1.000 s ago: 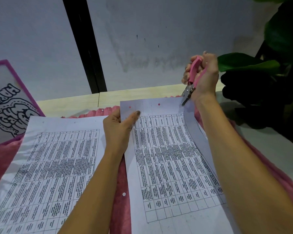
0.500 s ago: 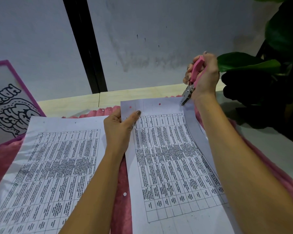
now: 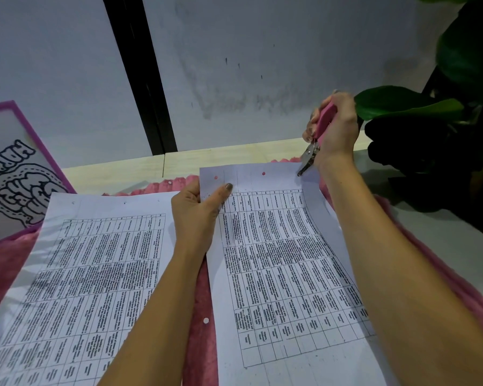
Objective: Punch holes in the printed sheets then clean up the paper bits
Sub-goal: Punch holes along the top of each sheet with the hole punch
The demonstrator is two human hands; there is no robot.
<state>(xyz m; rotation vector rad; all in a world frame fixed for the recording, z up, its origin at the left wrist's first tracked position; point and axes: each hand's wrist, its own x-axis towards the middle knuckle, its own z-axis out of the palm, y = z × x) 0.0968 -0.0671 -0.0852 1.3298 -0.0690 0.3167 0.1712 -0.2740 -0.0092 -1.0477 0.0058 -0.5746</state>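
Roughly, the punching looks midway; the right-hand sheet (image 3: 285, 260) already shows two holes (image 3: 263, 173) along its top margin, pink cloth showing through them, and a third seems in hand at the top right corner; there the metal nose of the hole punch (image 3: 315, 143) meets the paper's edge, though whether it is biting the paper I cannot tell; the right hand (image 3: 338, 126) has its fingers curled tight round the pink handles, squeezed close together; the left hand (image 3: 195, 215) pinches the sheet's top left corner, thumb on top and fingers beneath, lifting that edge a little; the left-hand sheet (image 3: 89, 268) lies flat beside it on the pink cloth (image 3: 201, 358), with faint marks along its top margin that may be holes, too small to be sure; cleaning up is not begun, I judge; one round paper bit (image 3: 205, 320) lies on the cloth between the sheets and another (image 3: 169, 182) near the cloth's far edge; as for containers, no bin, tray or dish shows, so nothing yet holds the bits; a purple-framed board (image 3: 9, 176) leans at the left, holding only a drawing
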